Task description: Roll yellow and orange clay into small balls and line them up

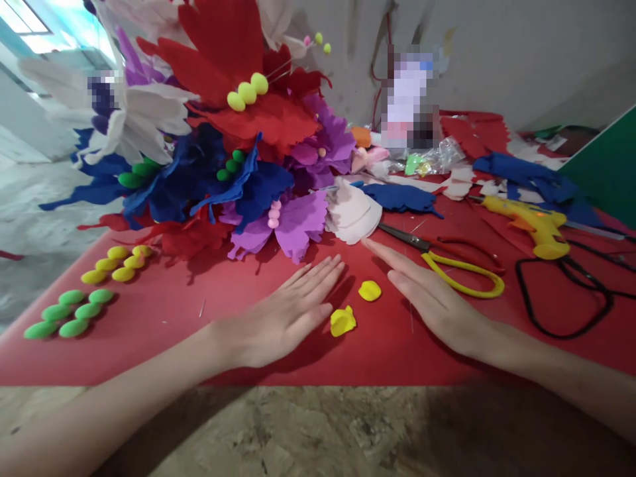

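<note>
My left hand (285, 315) is stretched out over the red table (173, 351), fingers straight and nothing in it. Opposite it, my right hand (437, 298) is also extended and empty, its fingertips near the scissors (417, 242) and the white felt petals (350, 212). Two yellow pieces lie between the hands: a crumpled one (342, 321) by my left thumb and a rounder one (370, 290) a little farther back. The scissors have one red and one yellow handle.
Felt butterflies (238, 132) in red, blue, purple and white fill the back left. Green ovals (74, 313) and yellow ovals (119, 263) lie at left. A yellow glue gun (539, 225) with a black cord and blue felt (527, 175) are at right.
</note>
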`<state>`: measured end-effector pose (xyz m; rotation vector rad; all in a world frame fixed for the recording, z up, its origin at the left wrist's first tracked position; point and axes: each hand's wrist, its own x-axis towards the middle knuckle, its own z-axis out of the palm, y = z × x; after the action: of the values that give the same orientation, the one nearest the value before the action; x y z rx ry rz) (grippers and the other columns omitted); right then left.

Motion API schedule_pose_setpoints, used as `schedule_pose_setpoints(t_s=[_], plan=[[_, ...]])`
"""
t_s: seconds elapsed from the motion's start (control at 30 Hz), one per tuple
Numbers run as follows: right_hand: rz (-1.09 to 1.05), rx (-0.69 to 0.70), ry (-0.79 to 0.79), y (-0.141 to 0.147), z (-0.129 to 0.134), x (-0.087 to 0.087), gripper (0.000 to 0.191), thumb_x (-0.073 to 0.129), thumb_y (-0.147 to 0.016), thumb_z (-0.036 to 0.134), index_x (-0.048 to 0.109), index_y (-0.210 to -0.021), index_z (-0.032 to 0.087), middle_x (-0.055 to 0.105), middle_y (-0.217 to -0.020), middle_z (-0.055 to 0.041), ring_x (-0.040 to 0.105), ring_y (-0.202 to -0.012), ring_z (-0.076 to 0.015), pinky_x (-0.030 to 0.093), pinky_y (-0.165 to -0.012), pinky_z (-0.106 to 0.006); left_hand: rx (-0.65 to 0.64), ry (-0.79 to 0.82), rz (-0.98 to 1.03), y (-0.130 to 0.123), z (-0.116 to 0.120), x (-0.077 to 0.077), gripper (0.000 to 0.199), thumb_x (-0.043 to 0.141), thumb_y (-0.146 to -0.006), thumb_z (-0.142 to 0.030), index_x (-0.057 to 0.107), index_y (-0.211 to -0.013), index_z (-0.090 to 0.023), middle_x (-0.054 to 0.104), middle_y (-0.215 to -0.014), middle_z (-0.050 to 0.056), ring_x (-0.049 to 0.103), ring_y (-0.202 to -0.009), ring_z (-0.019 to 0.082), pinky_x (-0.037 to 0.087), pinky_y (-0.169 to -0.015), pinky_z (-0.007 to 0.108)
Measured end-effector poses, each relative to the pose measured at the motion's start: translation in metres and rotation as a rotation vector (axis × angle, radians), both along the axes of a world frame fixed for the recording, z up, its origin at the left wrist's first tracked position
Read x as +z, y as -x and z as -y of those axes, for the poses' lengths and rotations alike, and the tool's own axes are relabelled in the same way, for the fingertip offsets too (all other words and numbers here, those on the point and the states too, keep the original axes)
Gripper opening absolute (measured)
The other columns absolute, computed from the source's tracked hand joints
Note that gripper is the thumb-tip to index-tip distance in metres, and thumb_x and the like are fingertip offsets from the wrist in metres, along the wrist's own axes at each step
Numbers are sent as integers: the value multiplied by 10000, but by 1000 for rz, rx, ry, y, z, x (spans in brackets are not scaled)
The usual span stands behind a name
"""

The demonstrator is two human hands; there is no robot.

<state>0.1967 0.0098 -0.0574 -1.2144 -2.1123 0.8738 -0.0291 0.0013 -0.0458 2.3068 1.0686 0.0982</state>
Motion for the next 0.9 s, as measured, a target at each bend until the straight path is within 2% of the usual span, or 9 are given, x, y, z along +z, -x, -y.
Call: schedule_pose_setpoints(t_s=[0.07,0.13,0.2,0.3,0.43,0.53,0.63,0.73,0.9], plan=[[24,-2,-68,-1,-1,-1,426,306,-892,321,389,-1282,171,415,-1345,-54,344,-1258,-157,311,-1046,-396,96,103,170,6,1,3,528,91,-909,-396,97,-1391,-180,112,-1462,23,130,-1336,178,202,-1085,373],[41,-5,-150,-1,-3,-2,352,335,-882,265,472,-1192,169,513,-1253,-71,449,-1177,-161,385,-997,-379,180,93,356,9,2,4,489,128,-913,-381,192,-1374,-232,218,-1446,0,210,-1321,178,259,-1069,353],[43,-4,-241,-1,-4,-4,267,362,-867,203,535,-1066,170,594,-1114,-80,535,-1054,-163,453,-914,-357,266,5,464,10,2,4,429,212,-910,-338,358,-1296,-222,388,-1372,20,332,-1272,189,310,-1046,344],[35,22,-363,1,-3,-8,201,385,-841,115,556,-925,179,624,-943,-72,561,-925,-161,486,-801,-330,338,-183,442,9,0,4,328,293,-887,-247,499,-1127,-161,567,-1161,71,510,-1096,183,417,-945,311],[41,65,-458,2,1,-13,205,403,-813,45,548,-889,169,608,-908,-77,535,-906,-166,461,-781,-329,208,-490,208,12,-2,1,286,304,-859,-132,546,-1010,-116,606,-986,94,554,-927,177,463,-800,307],[61,75,-499,3,3,-16,219,411,-795,13,543,-885,162,602,-916,-80,515,-904,-170,445,-778,-332,73,-613,27,13,0,-1,259,401,-853,-240,582,-988,-112,619,-971,108,544,-907,223,446,-780,375],[78,91,-516,3,3,-16,240,408,-781,-13,537,-897,153,601,-920,-79,503,-901,-171,438,-778,-333,-50,-584,-17,7,6,-4,465,493,-807,-429,510,-1159,-125,575,-1145,124,498,-1044,264,387,-895,445],[75,95,-522,3,3,-16,250,409,-772,-21,534,-903,150,602,-913,-76,500,-899,-174,439,-781,-338,-183,-517,-55,0,12,-9,516,435,-844,-440,391,-1279,-167,426,-1341,85,367,-1229,253,217,-1037,490],[88,73,-524,4,4,-15,247,405,-773,-1,539,-884,175,613,-900,-64,515,-877,-184,460,-762,-361,-292,-404,-70,-4,17,-11,470,329,-900,-385,346,-1307,-151,360,-1378,45,272,-1301,167,109,-1102,378]])
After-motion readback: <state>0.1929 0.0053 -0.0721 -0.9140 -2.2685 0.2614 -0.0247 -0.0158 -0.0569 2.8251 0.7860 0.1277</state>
